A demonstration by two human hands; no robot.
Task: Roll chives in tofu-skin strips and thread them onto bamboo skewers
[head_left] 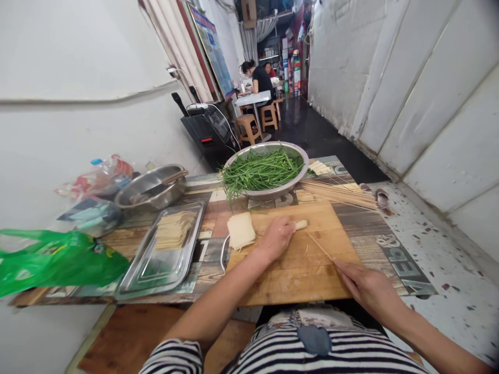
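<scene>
Roll (pixel 301 225) of pale sheet lies on the wooden board (pixel 296 275), one end showing past the left hand (pixel 277 236); it looks formed, but the thin stick (pixel 320 246) does not appear to be through it yet. Plenty seems left: flat squares (pixel 240 231) stacked at the board's left edge, more sheets (pixel 174 229) on the metal tray (pixel 152 272), greens (pixel 265 169) heaped in the bowl (pixel 275 194), loose sticks (pixel 343 194) to its right. Pale pieces (pixel 320 167) beyond, too small to judge whether finished. Left forearm slants across the board, palm down, fingers curled over the roll, grasping it. Right hand (pixel 368 285) sits low by the board's right edge, pinching the stick, tip angled towards the roll, close by.
</scene>
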